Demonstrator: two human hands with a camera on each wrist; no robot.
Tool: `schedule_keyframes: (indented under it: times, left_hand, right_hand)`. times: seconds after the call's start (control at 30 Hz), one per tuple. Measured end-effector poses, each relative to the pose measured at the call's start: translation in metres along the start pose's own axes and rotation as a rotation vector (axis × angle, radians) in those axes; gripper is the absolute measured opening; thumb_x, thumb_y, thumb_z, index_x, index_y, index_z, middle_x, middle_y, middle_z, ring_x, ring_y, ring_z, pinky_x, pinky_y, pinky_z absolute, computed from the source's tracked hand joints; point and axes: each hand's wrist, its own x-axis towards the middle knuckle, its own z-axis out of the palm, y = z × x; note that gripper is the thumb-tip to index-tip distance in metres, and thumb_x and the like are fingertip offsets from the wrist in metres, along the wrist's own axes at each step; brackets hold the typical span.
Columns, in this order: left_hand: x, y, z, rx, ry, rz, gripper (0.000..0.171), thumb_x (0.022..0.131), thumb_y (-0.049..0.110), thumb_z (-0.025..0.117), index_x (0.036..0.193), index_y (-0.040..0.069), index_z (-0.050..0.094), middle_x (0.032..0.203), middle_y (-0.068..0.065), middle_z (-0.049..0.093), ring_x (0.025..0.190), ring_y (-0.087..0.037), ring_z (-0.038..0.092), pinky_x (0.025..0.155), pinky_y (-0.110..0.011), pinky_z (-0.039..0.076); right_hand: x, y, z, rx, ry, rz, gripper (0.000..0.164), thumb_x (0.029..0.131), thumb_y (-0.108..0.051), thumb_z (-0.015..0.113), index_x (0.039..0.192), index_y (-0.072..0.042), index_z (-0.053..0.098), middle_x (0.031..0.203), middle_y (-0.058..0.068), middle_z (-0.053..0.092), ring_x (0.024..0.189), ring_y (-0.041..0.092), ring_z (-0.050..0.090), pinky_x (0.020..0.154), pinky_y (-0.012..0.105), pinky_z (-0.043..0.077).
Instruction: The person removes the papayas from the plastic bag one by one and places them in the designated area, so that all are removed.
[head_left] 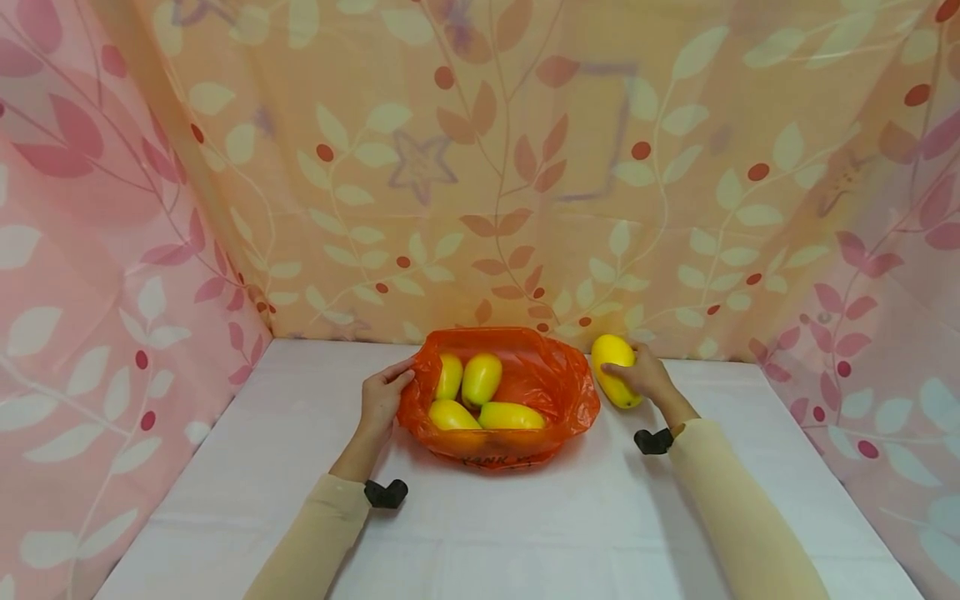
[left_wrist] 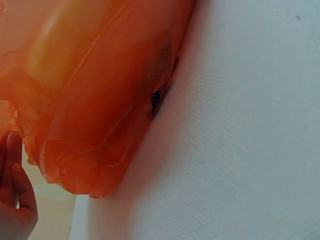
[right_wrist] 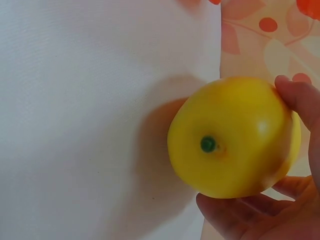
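A red plastic bag stands with its mouth open on the white table, and several yellow mangoes lie inside. At the bag's left rim, my left hand holds the plastic between thumb and fingertips. In the left wrist view only part of that hand shows, beside the crumpled bag. Just right of the bag, my right hand grips another yellow mango. Its green stem end faces the right wrist camera, with thumb and fingers around opposite sides of the mango.
The white table runs back to a peach leaf-patterned curtain. Pink floral cloth hangs on the left side and similar cloth on the right. Dark wrist mounts sit at both sleeves.
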Motion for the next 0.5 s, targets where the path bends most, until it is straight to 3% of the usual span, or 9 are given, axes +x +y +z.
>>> schedule_keyframes:
  times: [0.5]
  left_hand:
    - [-0.0022,0.0031,-0.0002,-0.003,-0.004,0.006,0.032,0.097,0.012,0.060,0.127,0.004,0.065,0.136,-0.017,0.059,0.127,-0.027,0.054,0.109,-0.038,0.045]
  right_hand:
    - [-0.0009,0.0011,-0.0029,-0.031,0.000,0.008,0.102,0.089,-0.058,0.059,0.153,0.003,0.010,0.146,0.033,0.032,0.122,0.045,0.042,0.107,0.059,0.041]
